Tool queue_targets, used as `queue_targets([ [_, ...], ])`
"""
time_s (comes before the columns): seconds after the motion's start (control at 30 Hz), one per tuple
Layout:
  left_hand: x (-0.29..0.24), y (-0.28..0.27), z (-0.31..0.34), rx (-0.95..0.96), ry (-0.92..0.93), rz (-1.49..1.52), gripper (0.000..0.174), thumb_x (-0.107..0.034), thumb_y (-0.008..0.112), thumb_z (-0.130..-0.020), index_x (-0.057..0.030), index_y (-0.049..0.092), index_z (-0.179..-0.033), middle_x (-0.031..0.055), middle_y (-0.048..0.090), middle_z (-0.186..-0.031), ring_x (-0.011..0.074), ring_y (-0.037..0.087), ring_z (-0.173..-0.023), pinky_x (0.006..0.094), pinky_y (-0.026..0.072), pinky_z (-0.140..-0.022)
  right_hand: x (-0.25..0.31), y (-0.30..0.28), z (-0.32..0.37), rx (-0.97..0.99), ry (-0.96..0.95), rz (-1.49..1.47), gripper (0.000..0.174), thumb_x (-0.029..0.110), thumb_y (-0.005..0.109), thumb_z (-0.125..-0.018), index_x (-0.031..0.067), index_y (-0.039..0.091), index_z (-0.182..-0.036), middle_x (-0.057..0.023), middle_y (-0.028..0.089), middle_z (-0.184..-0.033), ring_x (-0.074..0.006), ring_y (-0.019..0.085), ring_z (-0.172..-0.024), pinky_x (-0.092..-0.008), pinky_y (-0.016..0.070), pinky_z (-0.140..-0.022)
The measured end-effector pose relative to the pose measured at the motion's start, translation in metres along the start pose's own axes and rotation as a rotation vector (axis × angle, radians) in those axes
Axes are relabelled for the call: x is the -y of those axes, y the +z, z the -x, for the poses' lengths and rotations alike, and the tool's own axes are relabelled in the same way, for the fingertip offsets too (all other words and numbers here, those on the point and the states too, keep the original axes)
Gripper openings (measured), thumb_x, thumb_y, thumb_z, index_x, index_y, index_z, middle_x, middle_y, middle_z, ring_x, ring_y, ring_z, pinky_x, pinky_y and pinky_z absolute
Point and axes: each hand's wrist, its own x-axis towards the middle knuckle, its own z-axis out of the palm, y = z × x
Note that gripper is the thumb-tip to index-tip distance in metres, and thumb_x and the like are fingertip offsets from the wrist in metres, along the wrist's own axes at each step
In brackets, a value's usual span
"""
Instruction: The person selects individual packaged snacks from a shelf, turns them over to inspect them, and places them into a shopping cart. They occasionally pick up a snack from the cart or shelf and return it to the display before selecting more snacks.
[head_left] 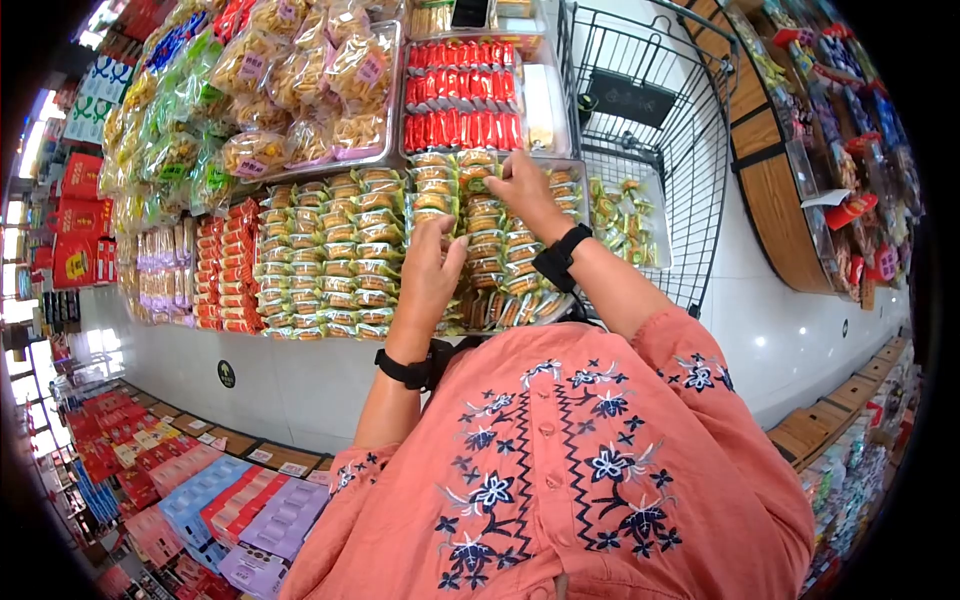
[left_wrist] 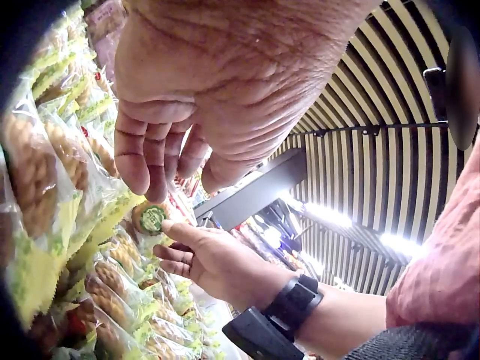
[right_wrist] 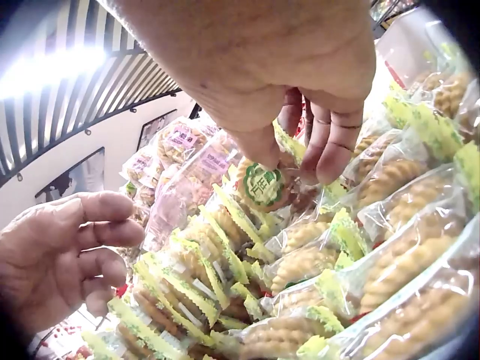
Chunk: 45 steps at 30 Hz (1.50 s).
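Rows of clear-wrapped twisted pastries with yellow-green edges (head_left: pixel 375 250) fill a display. At the rows' far end, my right hand (head_left: pixel 528 195) pinches a pack with a round green label (right_wrist: pixel 262 186) between thumb and fingers; that label also faces the left wrist view (left_wrist: pixel 152 219). My left hand (head_left: pixel 427 275) is over the nearer rows, fingers loosely bent and holding nothing. The right wrist view has this left hand (right_wrist: pixel 67 259) at its left edge, apart from the labelled pack.
Red packets (head_left: pixel 463 95) lie in a tray beyond the pastries. Bagged snacks (head_left: pixel 300 80) are piled at the upper left. A wire cart (head_left: pixel 690 150) stands on the right, near a clear bin of green-wrapped pieces (head_left: pixel 628 215). Shelves curve along the far right.
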Motion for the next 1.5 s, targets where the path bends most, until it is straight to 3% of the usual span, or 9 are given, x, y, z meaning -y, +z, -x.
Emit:
queue_targets([
  [0.53, -0.01, 0.021, -0.001, 0.049, 0.032, -0.016, 0.036, -0.015, 0.065, -0.1, 0.0015, 0.059, -0.131, 0.0153, 0.064, -0.119, 0.0207, 0.067, -0.093, 0.0331, 0.0545, -0.08, -0.009, -0.016, 0.012, 0.019, 0.012, -0.112, 0.035, 0.019, 0.075, -0.085, -0.003, 0.058, -0.106, -0.0222, 0.066, -0.102, -0.0365, 0.065, -0.092, -0.0447, 0.0521, -0.081],
  [0.63, -0.023, 0.032, -0.009, 0.085, -0.01, -0.043, 0.038, -0.016, 0.066, -0.097, 0.0036, 0.059, -0.129, 0.0214, 0.063, -0.117, 0.0333, 0.066, -0.094, 0.0406, 0.0538, -0.084, -0.014, -0.021, 0.017, 0.029, 0.049, -0.157, 0.035, 0.019, 0.072, -0.086, -0.0035, 0.06, -0.11, -0.0212, 0.069, -0.101, -0.0335, 0.068, -0.09, -0.0429, 0.0538, -0.08],
  [0.73, -0.011, 0.046, -0.024, 0.052, 0.176, -0.242, 0.042, -0.02, 0.065, -0.097, 0.0038, 0.056, -0.131, 0.0258, 0.061, -0.122, 0.0422, 0.065, -0.103, 0.0462, 0.0535, -0.089, -0.017, -0.029, 0.021, 0.072, 0.089, -0.184, 0.035, 0.019, 0.069, -0.087, -0.0035, 0.061, -0.112, -0.0199, 0.071, -0.097, -0.0318, 0.07, -0.087, -0.0418, 0.0548, -0.078],
  [0.83, -0.012, 0.056, -0.037, 0.089, 0.086, -0.285, 0.047, -0.024, 0.065, -0.098, 0.0058, 0.056, -0.133, 0.0289, 0.06, -0.128, 0.0448, 0.058, -0.119, 0.045, 0.0481, -0.102, -0.011, -0.048, 0.032, 0.12, 0.147, -0.227, 0.034, 0.02, 0.068, -0.088, -0.003, 0.061, -0.112, -0.0192, 0.072, -0.095, -0.0309, 0.071, -0.086, -0.041, 0.0551, -0.078],
  [0.97, 0.001, 0.066, -0.053, 0.109, 0.01, -0.348, 0.051, -0.026, 0.065, -0.098, 0.0082, 0.055, -0.134, 0.0319, 0.058, -0.131, 0.0464, 0.056, -0.122, 0.0469, 0.0455, -0.106, -0.027, -0.055, 0.043, 0.121, 0.163, -0.279, 0.034, 0.02, 0.068, -0.089, -0.0023, 0.061, -0.113, -0.0183, 0.071, -0.093, -0.0292, 0.07, -0.084, -0.0399, 0.0548, -0.076],
  [1.07, 0.024, 0.071, -0.061, 0.08, 0.113, -0.404, 0.051, -0.027, 0.064, -0.098, 0.0079, 0.052, -0.133, 0.0323, 0.057, -0.129, 0.0489, 0.055, -0.121, 0.0509, 0.0468, -0.102, -0.031, -0.073, 0.052, 0.093, 0.172, -0.298, 0.033, 0.02, 0.068, -0.09, -0.0016, 0.061, -0.114, -0.0179, 0.071, -0.095, -0.0289, 0.071, -0.086, -0.0397, 0.055, -0.077],
  [1.13, 0.024, 0.074, -0.059, 0.074, 0.094, -0.401, 0.053, -0.027, 0.064, -0.098, 0.0101, 0.052, -0.133, 0.0341, 0.056, -0.13, 0.0494, 0.053, -0.124, 0.0504, 0.0441, -0.106, -0.04, -0.077, 0.058, 0.051, 0.162, -0.326, 0.033, 0.019, 0.068, -0.09, -0.0016, 0.061, -0.114, -0.0178, 0.07, -0.094, -0.029, 0.071, -0.087, -0.0401, 0.0549, -0.078],
  [1.3, -0.008, 0.071, -0.046, 0.137, -0.01, -0.449, 0.048, -0.024, 0.065, -0.098, 0.0063, 0.055, -0.134, 0.0294, 0.056, -0.133, 0.0451, 0.056, -0.122, 0.0473, 0.0468, -0.102, -0.034, -0.104, 0.064, 0.112, 0.347, -0.642, 0.027, 0.017, 0.061, -0.098, -0.0017, 0.06, -0.117, -0.0079, 0.068, -0.097, -0.0128, 0.07, -0.076, -0.0269, 0.0558, -0.062],
  [1.5, -0.031, 0.094, -0.022, 0.136, 0.06, -0.262, 0.036, -0.018, 0.064, -0.1, 0.004, 0.06, -0.128, 0.0244, 0.061, -0.118, 0.0385, 0.06, -0.105, 0.0433, 0.0493, -0.091, -0.056, -0.138, 0.062, 0.026, 0.386, -0.646, 0.026, 0.015, 0.061, -0.097, -0.0024, 0.059, -0.116, -0.0065, 0.066, -0.096, -0.0116, 0.068, -0.072, -0.0263, 0.0545, -0.06],
])
